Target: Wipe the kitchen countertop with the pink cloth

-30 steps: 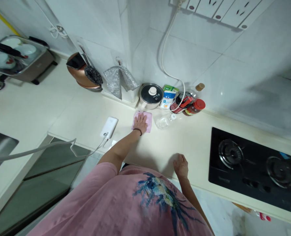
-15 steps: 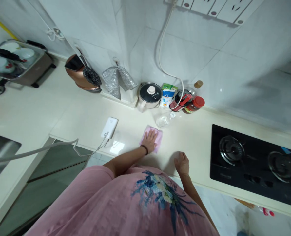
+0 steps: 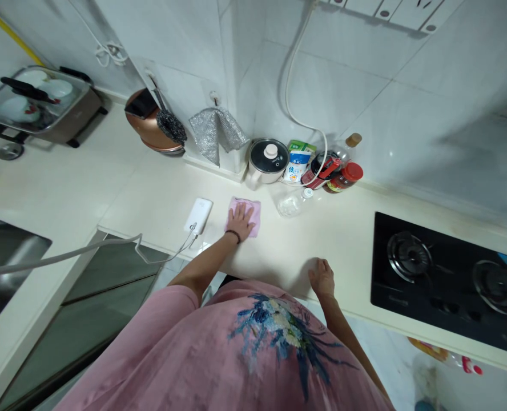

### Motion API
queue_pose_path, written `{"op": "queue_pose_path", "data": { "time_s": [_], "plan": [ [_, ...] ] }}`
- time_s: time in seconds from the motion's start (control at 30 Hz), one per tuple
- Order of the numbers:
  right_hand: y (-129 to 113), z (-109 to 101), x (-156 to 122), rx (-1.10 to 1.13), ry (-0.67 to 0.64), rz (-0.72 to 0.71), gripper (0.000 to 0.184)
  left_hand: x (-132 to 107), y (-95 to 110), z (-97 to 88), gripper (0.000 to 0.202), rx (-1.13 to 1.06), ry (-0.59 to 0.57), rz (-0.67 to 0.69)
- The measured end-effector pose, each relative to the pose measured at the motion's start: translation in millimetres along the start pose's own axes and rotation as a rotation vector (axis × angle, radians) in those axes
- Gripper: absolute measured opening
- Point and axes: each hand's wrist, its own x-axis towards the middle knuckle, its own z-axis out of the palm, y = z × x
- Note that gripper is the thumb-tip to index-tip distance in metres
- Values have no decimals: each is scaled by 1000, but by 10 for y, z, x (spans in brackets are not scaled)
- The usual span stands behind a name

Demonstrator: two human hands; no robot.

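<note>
Cream countertop (image 3: 347,240), left hand (image 3: 239,220) flat on pink cloth (image 3: 253,211)

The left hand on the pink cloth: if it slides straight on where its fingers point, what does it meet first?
Probably the small lidded pot. The left hand lies flat on the pink cloth, fingers aimed roughly toward it; only bare counter seems to lie between.

Light: bright, even, cool-white, from overhead. We log a soft shadow on the cream stone countertop (image 3: 343,228) beside the right hand (image 3: 322,278), plus a broad grey one on the white tiled wall (image 3: 450,142), upper rt. Small glare patch nr counter edge. Fisheye bend at edges; corners soft.
</note>
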Motion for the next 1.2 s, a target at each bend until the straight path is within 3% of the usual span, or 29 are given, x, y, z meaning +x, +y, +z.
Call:
{"op": "queue_pose_path", "data": {
  "time_s": [0.1, 0.17, 0.4, 0.5, 0.63, 0.83, 0.93, 1.03, 1.2],
  "plan": [
    [1, -2, 4, 10, 5, -15, 60, 32, -295, -153, 76, 1, 18, -112],
    [1, 0, 7, 10, 6, -10, 61, -78, -407, -163, 77, 14, 25, -153],
    [34, 44, 4, -3, 0, -16, 64, -977, -494, 109, 78, 95, -22, -149],
    [63, 69, 2, -12, -4, -35, 66, -1205, -433, 212, 77, 108, -32, -158],
    [86, 87, -2, -12, -8, -46, 66, -1158, -84, 331, 78, 91, -30, -126],
    [64, 49, 6, -2, -14, -40, 67, -985, 898, 674, 81, 49, -114, 353],
    [59, 2, 13, 9, -23, -65, 66, -971, 1062, 770, 80, 36, -124, 503],
    [61, -29, 8, 4, -39, -72, 65, -999, 793, 724, 79, 28, -74, 438],
    [81, -6, -4, -39, -41, -62, 65, -1217, -81, 501, 77, 46, 47, 51]
  ]
}}
